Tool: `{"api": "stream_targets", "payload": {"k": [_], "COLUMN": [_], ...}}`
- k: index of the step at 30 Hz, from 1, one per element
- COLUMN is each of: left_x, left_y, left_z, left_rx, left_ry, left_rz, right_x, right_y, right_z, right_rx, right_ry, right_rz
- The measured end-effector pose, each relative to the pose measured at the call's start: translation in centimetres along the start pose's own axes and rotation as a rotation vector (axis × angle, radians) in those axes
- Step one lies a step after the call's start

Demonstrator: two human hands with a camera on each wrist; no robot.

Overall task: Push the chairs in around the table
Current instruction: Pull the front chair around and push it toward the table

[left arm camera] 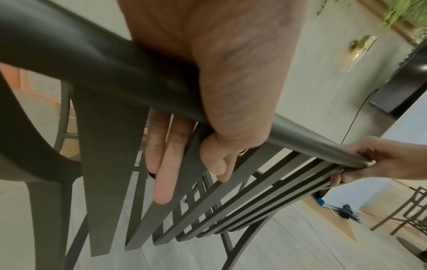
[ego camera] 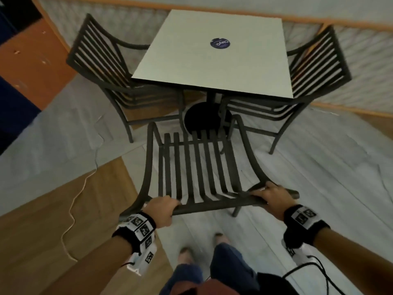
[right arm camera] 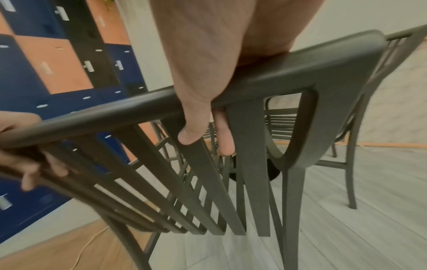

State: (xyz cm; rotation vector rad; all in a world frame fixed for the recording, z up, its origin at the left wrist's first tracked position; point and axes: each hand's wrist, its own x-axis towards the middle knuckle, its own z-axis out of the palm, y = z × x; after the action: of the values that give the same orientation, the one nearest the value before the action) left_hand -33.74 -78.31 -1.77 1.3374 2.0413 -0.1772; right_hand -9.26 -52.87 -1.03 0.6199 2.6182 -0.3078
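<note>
A dark slatted chair (ego camera: 197, 167) stands in front of me, its seat facing the square pale table (ego camera: 214, 54). My left hand (ego camera: 162, 209) grips the left end of its top rail (left arm camera: 129, 87), fingers curled down behind the slats. My right hand (ego camera: 273, 196) grips the right end of the same rail (right arm camera: 289, 73). The chair's front edge is short of the table edge, near the black round table base (ego camera: 204, 118). A second dark chair (ego camera: 110, 67) sits at the table's left side, a third chair (ego camera: 308, 81) at its right side.
A thin pale cable (ego camera: 74, 201) snakes over the wood floor at left. Blue and orange lockers (right arm camera: 53, 69) stand at left. A low wall with an orange rail (ego camera: 350, 24) runs behind the table. My feet (ego camera: 202, 248) are just behind the chair.
</note>
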Motion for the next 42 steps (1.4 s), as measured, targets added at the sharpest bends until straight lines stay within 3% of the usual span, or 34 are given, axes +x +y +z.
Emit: {"api": "stream_targets", "payload": {"k": [11, 21, 31, 42], "left_x": [0.6, 4.6, 9.5, 10.1], "left_y": [-3.2, -7.2, -10.7, -11.8], "left_z": [-2.1, -6.7, -11.5, -11.5], "left_rx": [0.102, 0.163, 0.187, 0.144], "left_ry": [0.058, 0.168, 0.161, 0.134], "left_rz": [0.017, 0.025, 0.017, 0.058], "right_x": [-0.3, 4.5, 10.2, 11.3], "right_y": [-3.5, -4.8, -4.3, -4.6], "right_z": [1.3, -1.3, -3.8, -3.5], "right_rx": [0.062, 0.054, 0.013, 0.025], "right_ry": [0.056, 0.066, 0.071, 0.041], "right_rz": [0.094, 0.144, 0.100, 0.077]}}
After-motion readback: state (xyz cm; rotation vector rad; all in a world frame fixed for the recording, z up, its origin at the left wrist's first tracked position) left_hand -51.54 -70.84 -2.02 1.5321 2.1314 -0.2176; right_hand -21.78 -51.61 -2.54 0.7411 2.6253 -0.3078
